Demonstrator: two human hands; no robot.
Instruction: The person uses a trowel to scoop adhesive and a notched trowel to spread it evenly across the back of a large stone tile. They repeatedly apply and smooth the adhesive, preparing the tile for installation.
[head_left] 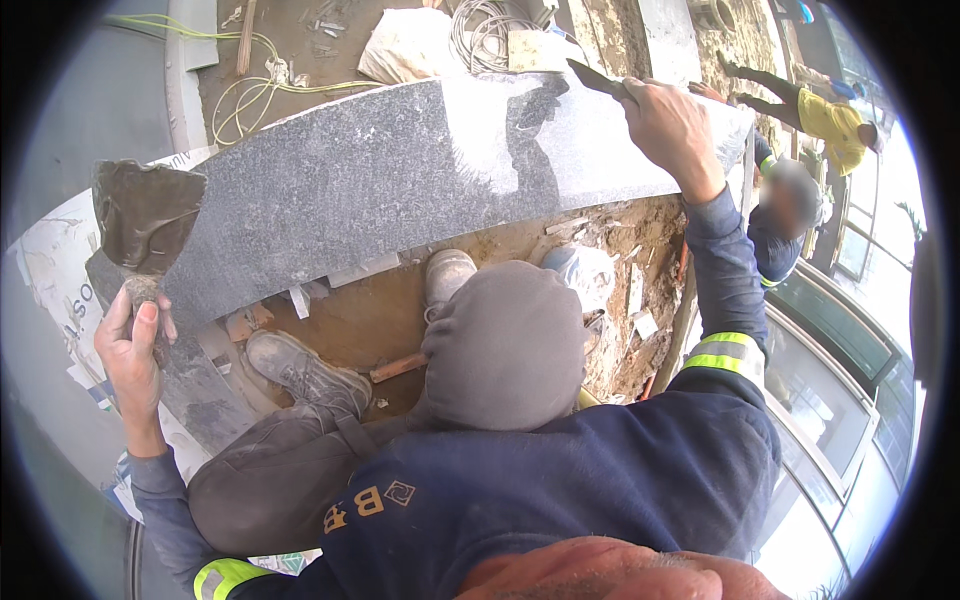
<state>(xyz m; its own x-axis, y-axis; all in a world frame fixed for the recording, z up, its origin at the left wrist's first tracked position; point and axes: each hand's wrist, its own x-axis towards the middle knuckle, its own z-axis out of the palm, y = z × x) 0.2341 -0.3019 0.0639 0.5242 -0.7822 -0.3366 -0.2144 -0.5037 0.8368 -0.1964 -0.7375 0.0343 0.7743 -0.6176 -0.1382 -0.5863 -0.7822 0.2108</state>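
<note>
My left hand (135, 345) is closed round the crusted handle of a trowel (150, 215), raised at the left with its broad blade upward. Smooth grey-brown paste coats that blade. At the upper right, my right hand (672, 130) grips a putty knife (594, 78) with a dark, narrow-looking blade pointing up and left. Below the knife and between my hands stretches a long speckled grey stone slab (330, 175). Part of its surface is bright and pale, with a dark shadow across it. Whether the knife touches the slab, I cannot tell.
My boots (310, 368) stand on dirt with stone scraps near the slab's near edge. Beyond it lie a pale sack (408, 45), coiled cable (485, 38) and a yellow-green hose (245, 105). One person in dark clothes (780, 215) is close at right; another in yellow (832, 130) is farther off.
</note>
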